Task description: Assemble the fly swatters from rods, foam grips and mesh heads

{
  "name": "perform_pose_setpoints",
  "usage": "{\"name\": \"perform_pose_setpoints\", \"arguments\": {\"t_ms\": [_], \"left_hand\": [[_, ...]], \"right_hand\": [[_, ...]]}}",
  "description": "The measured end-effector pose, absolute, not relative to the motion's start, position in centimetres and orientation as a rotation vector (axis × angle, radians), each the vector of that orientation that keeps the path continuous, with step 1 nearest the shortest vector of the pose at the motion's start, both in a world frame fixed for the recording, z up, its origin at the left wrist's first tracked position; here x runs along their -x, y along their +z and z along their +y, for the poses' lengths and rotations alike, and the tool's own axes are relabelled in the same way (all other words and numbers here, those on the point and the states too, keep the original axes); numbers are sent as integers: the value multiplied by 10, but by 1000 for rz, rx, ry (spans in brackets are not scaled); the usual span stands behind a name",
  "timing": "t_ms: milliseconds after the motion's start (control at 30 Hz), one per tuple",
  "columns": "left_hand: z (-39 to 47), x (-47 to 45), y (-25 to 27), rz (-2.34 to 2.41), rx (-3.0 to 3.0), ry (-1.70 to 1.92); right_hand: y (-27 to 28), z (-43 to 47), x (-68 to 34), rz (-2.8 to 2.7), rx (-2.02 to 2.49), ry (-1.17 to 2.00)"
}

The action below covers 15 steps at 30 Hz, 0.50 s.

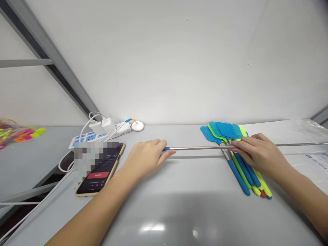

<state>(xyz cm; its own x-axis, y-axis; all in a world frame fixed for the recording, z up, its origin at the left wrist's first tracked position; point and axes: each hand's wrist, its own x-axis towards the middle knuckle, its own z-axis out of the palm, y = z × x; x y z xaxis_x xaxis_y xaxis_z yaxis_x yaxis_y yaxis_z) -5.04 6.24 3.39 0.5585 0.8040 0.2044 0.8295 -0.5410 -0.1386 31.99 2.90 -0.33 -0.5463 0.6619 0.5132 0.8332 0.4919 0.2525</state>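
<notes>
My left hand [151, 155] is closed around the blue grip of a telescopic fly swatter [200, 148], which looks like those in the pile. Its thin metal rod is drawn out long and runs level to the right, past the picture's edge, so its head is out of view. Farther along, the fingers of my right hand [258, 152] are wrapped over the rod. Beneath that hand lies a pile of fly swatters [242, 174], with blue and yellow-green mesh heads toward the wall and blue, green, yellow and red handles toward me. My right hand partly covers the pile.
A phone [102, 171] with a running timer lies left of my left hand. Behind it are a power strip [87, 138] with plugs and white cables, and a round white disc [137, 126]. Clear plastic wrapping [302, 160] covers the right side. Colourful items [23, 135] lie far left.
</notes>
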Motion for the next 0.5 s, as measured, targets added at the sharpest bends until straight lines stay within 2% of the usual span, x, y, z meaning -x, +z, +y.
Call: {"name": "perform_pose_setpoints", "arguments": {"t_ms": [200, 500], "left_hand": [[68, 63, 36, -1396, 2521, -296], [35, 21, 7, -965, 2552, -621]], "right_hand": [[-1, 25, -317, -2322, 1166, -789], [-8, 8, -278, -2455, 1035, -692]]}}
